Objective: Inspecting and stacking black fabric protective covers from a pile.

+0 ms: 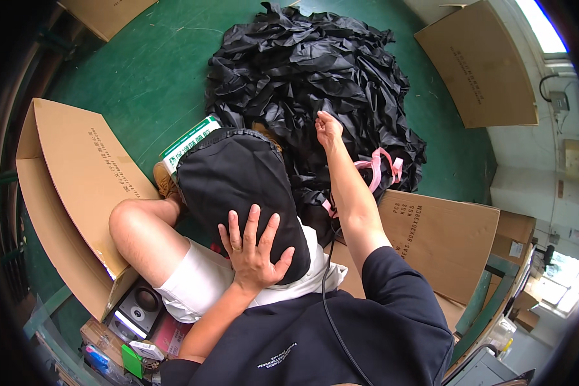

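Note:
A rounded black cloth cover [231, 170] with a gathered far edge lies over my lap and left leg. Flat on its near part rests my left hand [257, 248], open, fingers spread. My right arm reaches forward to a big heap of crumpled black fabric [302, 58]. There my right hand [329, 127] is closed, pinching what looks like a fold of that fabric; the fingertips are partly hidden. Beside my right forearm, a pink strap [374, 168] lies looped on the heap's near right side. A white and green box [190, 138] shows behind the cover.
Large cardboard boxes stand at the left [90, 174], right [437, 238] and far right [479, 67]. A black cable [328, 276] runs down across my shirt. At lower left are a speaker-like device [135, 312] and small packages. Green floor [154, 71] surrounds the heap.

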`<action>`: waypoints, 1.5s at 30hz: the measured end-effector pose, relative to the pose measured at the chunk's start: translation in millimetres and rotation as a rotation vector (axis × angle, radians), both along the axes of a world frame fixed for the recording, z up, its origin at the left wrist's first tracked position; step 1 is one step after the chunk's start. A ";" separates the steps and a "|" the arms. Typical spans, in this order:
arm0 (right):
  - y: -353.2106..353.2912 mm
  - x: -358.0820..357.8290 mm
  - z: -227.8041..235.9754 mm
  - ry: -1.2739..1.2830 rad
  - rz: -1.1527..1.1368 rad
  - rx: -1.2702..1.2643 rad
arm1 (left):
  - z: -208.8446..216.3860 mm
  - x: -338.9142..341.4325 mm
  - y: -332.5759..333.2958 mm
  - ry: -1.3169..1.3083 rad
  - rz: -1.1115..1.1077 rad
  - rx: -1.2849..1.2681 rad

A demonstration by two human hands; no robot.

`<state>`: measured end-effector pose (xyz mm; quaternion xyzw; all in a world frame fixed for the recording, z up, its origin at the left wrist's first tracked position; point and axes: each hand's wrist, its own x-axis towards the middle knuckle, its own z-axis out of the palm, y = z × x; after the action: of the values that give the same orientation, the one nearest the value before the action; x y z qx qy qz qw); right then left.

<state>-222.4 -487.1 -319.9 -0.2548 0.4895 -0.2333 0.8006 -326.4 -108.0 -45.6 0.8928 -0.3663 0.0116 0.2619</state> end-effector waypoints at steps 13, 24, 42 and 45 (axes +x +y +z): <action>41.7 -70.5 267.3 -0.469 0.329 -0.588 | 12.9 -3.3 3.5 0.029 -0.009 -0.115; 140.6 -107.4 392.1 -0.440 0.658 -1.059 | 28.9 6.1 19.0 0.141 -0.013 -0.337; 272.4 -110.9 358.7 -0.398 1.390 -1.011 | 17.6 9.1 46.4 1.300 0.345 -1.414; 265.1 -101.5 354.5 -0.286 1.303 -1.382 | 8.9 8.9 44.2 1.190 0.459 -1.379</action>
<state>-323.9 -222.0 34.6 -0.8617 -0.0964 -0.0084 0.4981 -317.5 -63.7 -36.8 0.4503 0.1006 -0.1808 0.8686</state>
